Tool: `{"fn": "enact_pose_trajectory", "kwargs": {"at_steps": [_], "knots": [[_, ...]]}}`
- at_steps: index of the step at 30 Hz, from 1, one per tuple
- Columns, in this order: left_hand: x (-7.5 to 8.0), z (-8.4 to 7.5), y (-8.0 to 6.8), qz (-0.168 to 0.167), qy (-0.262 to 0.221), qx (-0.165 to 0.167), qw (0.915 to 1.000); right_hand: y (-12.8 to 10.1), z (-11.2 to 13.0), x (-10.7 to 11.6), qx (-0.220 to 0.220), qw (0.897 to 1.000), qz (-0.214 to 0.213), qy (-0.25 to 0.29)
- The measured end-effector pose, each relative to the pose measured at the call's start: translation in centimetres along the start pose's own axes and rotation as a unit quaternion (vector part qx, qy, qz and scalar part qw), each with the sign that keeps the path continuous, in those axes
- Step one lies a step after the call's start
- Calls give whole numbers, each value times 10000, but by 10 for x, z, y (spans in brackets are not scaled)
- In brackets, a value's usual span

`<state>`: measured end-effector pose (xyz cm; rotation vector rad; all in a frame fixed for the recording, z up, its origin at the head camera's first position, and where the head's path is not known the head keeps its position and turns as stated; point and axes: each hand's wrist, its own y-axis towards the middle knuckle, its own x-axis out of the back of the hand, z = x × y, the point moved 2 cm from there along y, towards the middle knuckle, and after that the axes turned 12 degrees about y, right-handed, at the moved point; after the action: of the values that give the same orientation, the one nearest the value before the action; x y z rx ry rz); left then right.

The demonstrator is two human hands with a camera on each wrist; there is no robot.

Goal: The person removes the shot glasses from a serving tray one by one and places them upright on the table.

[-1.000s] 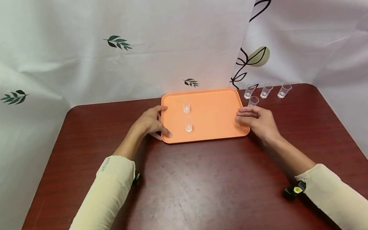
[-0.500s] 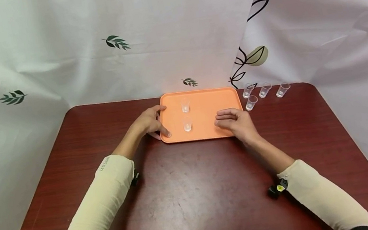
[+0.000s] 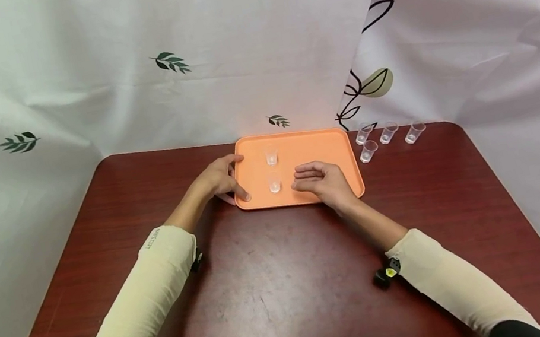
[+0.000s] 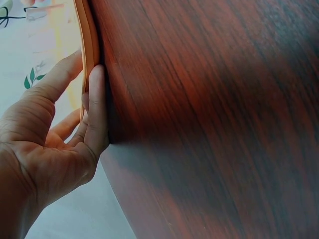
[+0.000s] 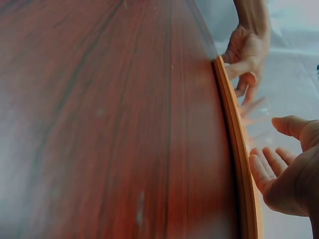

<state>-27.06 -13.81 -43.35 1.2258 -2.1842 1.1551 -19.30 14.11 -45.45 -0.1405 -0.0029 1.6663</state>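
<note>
An orange tray (image 3: pixel 310 152) lies at the far edge of the table. My left hand (image 3: pixel 220 180) grips its left end; in the left wrist view that hand (image 4: pixel 65 124) has the thumb over the rim and fingers along the outer side. Two small clear plastic cups stand upright on the tray's left half, a rear cup (image 3: pixel 271 157) and a front cup (image 3: pixel 274 184). Over the tray, just right of the front cup, my right hand (image 3: pixel 324 183) is held with thumb and fingers apart. Nothing is between them in the right wrist view, where this hand (image 5: pixel 289 164) shows at the right.
Several more clear cups stand on the table right of the tray, among them a nearer cup (image 3: pixel 368 151) and a rightmost cup (image 3: pixel 414 133). A white patterned curtain (image 3: pixel 211 82) hangs right behind the dark red wooden table (image 3: pixel 290 285).
My right hand has let go of the tray's right end and moved left over the tray toward the front cup. The left hand and the cups stay in place.
</note>
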Motion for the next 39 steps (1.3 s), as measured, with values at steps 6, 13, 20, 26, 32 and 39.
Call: {"fn": "enact_pose_trajectory", "kwargs": {"at_steps": [6,13,20,26,32,39], "knots": [[-1,1,0,-63,40,-4,10000,5,-1,-15,-65,9998,176,-65],[-1,1,0,-135,62,-26,9999,8,-5,-30,-103,9990,328,-294],[0,2,0,-70,-15,-28,10000,13,-9,-40,-104,9987,341,-373],[-1,2,0,40,-103,-57,9999,15,-11,-45,-29,9980,219,-587],[-1,2,-1,194,-180,78,9996,13,-10,-48,-8,9983,119,-564],[-1,3,-1,194,-167,142,9996,7,-8,-40,26,9987,144,-482]]}}
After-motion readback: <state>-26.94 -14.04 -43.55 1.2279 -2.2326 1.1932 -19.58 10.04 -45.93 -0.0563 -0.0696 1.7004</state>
